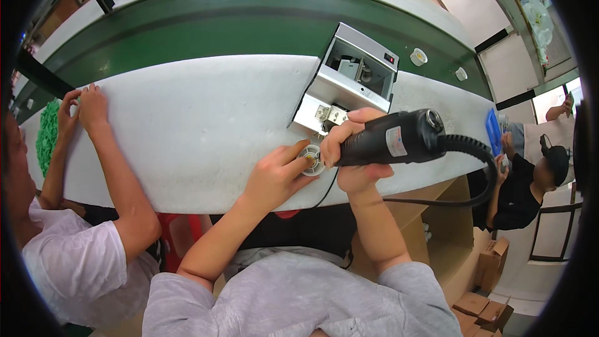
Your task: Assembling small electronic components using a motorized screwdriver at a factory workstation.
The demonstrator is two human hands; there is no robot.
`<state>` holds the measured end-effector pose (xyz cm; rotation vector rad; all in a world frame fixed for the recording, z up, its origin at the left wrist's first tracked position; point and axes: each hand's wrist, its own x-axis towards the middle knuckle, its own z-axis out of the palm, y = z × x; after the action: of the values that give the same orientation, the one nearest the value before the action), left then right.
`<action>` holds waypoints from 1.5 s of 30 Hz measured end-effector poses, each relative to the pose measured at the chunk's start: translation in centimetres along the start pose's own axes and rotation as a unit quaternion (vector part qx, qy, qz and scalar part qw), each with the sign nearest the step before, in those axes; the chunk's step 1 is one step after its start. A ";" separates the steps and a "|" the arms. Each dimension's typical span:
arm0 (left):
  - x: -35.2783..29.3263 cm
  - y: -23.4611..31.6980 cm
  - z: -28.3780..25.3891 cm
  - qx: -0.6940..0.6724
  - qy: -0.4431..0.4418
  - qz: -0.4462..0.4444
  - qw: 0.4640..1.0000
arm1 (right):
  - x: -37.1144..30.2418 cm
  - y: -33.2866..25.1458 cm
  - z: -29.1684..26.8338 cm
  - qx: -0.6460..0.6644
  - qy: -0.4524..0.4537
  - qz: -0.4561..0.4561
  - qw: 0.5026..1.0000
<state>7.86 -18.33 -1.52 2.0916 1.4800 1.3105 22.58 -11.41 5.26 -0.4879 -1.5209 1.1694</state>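
My right hand (365,178) is wrapped round a black electric screwdriver (380,140), held tilted with its thick cable end up to the right. Its tip is hidden behind my fingers. At the table's near edge, my left hand (272,175) pinches a round white plastic part (311,167) with a spoked inside. The screwdriver's front end is close to that part; I cannot tell whether they touch. Just beyond my hands stands a silver-grey screw feeder (355,90) with an open top and a small metal mechanism at its front.
A green conveyor belt (243,28) runs behind the white table (187,131), carrying white round parts (418,57). The black cable (483,190) loops down at right. At left a co-worker's hands (84,109) are near a green pile (47,140). A blue tray (493,131) lies far right.
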 end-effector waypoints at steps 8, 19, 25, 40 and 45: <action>0.0 0.2 0.1 -0.004 -0.004 0.000 1.000 | -0.3 -0.1 -0.5 0.015 -0.016 -0.015 1.000; 0.4 -0.4 0.0 -0.059 -0.009 -0.086 0.995 | 5.2 -2.5 -12.7 0.406 0.132 0.026 0.904; -0.4 0.5 -0.5 -0.022 -0.008 -0.070 0.997 | 10.0 7.3 -21.4 0.517 0.253 0.130 0.807; 2.5 -12.2 -15.4 0.167 0.172 -0.226 0.944 | 12.5 12.7 -21.0 0.518 0.361 0.161 0.759; 4.4 -11.5 -12.2 0.258 0.075 -0.210 0.940 | 11.0 11.6 -22.4 0.479 0.383 0.161 0.773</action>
<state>-8.50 -12.75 0.12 1.7988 2.3876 1.0067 36.30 11.53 -1.25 -0.4220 -0.0379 1.5632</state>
